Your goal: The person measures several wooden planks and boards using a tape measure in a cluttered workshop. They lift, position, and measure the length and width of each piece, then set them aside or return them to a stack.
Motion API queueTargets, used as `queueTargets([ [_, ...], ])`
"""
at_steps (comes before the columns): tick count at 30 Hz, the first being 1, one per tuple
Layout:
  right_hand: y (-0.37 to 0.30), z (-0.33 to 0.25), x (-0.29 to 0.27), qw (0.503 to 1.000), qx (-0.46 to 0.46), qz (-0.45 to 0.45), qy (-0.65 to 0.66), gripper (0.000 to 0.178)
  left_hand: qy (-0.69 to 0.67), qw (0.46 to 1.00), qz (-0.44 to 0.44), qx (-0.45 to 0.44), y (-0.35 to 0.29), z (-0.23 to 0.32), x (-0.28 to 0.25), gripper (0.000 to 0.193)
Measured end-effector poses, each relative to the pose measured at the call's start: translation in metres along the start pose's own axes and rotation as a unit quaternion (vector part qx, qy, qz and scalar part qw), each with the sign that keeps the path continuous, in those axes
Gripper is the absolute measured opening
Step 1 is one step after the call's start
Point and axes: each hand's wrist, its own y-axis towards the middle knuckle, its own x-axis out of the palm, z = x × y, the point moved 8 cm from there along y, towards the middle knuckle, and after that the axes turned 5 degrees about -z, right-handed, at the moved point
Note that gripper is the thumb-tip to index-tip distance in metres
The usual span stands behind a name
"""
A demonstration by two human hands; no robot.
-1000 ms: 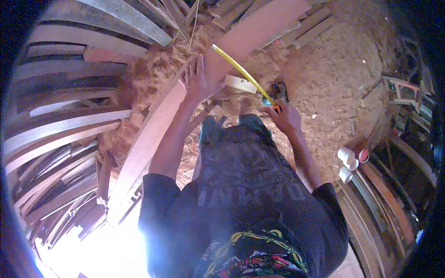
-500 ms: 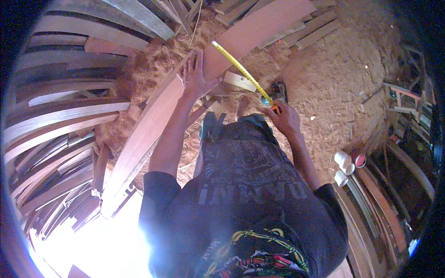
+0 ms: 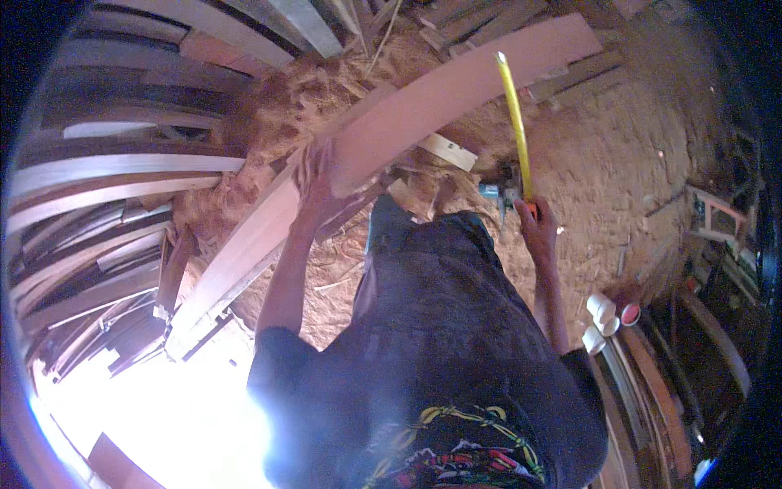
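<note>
A long reddish-brown wooden plank (image 3: 432,102) runs slantwise from the far right down to the near left. My left hand (image 3: 316,187) lies on it with fingers stretched across the surface, somewhat blurred by motion. In my right hand (image 3: 539,228) is a tape measure (image 3: 530,209) with an orange part showing between the fingers. Its yellow blade (image 3: 518,122) stands out away from me, and the tip appears over the plank's far part. Whether the tip touches the wood I cannot tell. My right hand is to the right of the plank, above the sawdust-covered ground.
A pale wood block (image 3: 450,151) lies beside the plank, near a teal and black tool (image 3: 493,191). Stacked boards (image 3: 122,173) fill the left side. White cups (image 3: 601,308) stand at the right by more long boards (image 3: 656,367). Bright light glares at lower left.
My right hand has moved right and slightly toward me, carrying the tape measure. The blade's tip has swung right, away from my left hand. My left hand has shifted slightly nearer along the plank.
</note>
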Motion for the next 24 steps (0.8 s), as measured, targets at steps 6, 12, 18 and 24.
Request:
queueTargets([
  [6,-0.01,0.054,0.039,0.997,0.02,-0.041,0.062,0.025,0.016,0.989,-0.015,-0.143,-0.092,-0.117,0.009,0.136],
  [12,-0.042,0.091,0.113,0.991,0.105,-0.058,0.061,0.027,-0.004,0.996,0.017,-0.089,-0.085,-0.116,0.008,0.131],
  [18,-0.079,0.084,0.166,0.991,0.124,-0.037,0.031,0.032,-0.022,0.997,0.043,-0.054,-0.067,-0.096,0.012,0.133],
  [24,-0.102,0.094,0.199,0.996,0.02,-0.029,-0.082,0.03,-0.174,0.984,-0.006,-0.041,-0.016,-0.041,0.036,0.124],
])
